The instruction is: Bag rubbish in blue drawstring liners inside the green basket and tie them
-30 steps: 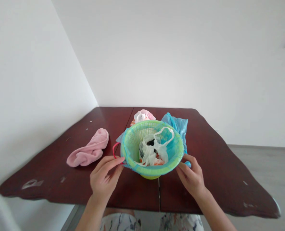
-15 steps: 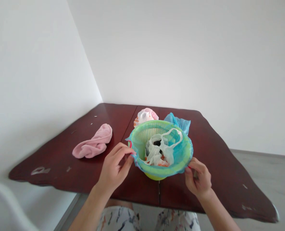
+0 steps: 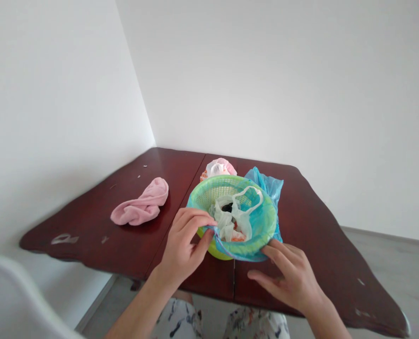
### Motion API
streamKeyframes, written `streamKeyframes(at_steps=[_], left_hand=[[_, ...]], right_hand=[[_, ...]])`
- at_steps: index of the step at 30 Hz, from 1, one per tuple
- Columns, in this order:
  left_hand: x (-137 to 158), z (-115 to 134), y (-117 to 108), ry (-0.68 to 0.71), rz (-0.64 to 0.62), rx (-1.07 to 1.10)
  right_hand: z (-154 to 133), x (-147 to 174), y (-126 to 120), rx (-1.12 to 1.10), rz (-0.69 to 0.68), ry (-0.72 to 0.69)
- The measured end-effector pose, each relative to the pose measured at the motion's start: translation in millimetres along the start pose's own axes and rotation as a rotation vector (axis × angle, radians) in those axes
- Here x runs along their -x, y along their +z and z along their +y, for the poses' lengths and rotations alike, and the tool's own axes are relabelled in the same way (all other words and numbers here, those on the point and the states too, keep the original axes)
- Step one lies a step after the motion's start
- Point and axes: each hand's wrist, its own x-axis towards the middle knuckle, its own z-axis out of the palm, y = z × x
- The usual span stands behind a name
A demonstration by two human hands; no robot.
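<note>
A green perforated basket (image 3: 204,190) stands near the middle of the table. A thin blue plastic bag (image 3: 262,219) lines it and folds over part of its rim. Inside lies a crumpled white plastic bag (image 3: 242,219) with its handle loop up and something dark within. My left hand (image 3: 186,240) pinches the blue bag's edge at the front left of the rim. My right hand (image 3: 289,270) is at the front right, fingers spread with the thumb apart, the fingertips touching the bag-covered rim.
The dark red table (image 3: 311,235) has a wavy edge. A pink cloth (image 3: 142,205) lies on the left. Behind the basket sits a white, pink and orange bundle (image 3: 218,168). A white chair back (image 3: 14,296) shows at lower left, and walls rise behind.
My left hand has drawn the blue bag's edge inward to the right along the front rim. My right hand has let go of its pinch and spread its fingers. More blue plastic hangs at the right.
</note>
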Motion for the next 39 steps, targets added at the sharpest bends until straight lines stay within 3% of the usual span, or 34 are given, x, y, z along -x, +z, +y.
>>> streamKeyframes(at_steps=[8, 13, 16, 20, 27, 33, 39], left_hand=[[-7.0, -27.0, -18.8, 0.038, 0.001, -0.021], [-12.6, -51.8, -43.3, 0.131, -0.043, -0.222], [-10.8, -58.8, -55.2, 0.115, -0.084, -0.186], [-3.7, -65.2, -59.3, 0.009, -0.132, 0.022], [-4.0, -88.9, -51.2, -0.153, -0.049, 0.099], [-10.0, -103.0, -39.6, -0.246, 0.039, 0.254], [-9.5, -114.6, -37.2, -0.323, 0.091, 0.267]], right_hand=[[23.9, 0.7, -15.6, -0.057, 0.088, 0.161], [58.3, 0.7, -7.0, 0.104, 0.134, 0.342], [73.5, 5.9, 5.4, 0.092, 0.151, 0.478], [83.2, 13.8, 25.9, -0.120, 0.166, 0.695], [99.8, -3.8, 53.1, -0.639, 0.233, 0.987], [117.0, -21.1, 68.6, -0.873, 0.276, 1.021], [122.3, -38.2, 76.7, -1.048, 0.312, 1.050]])
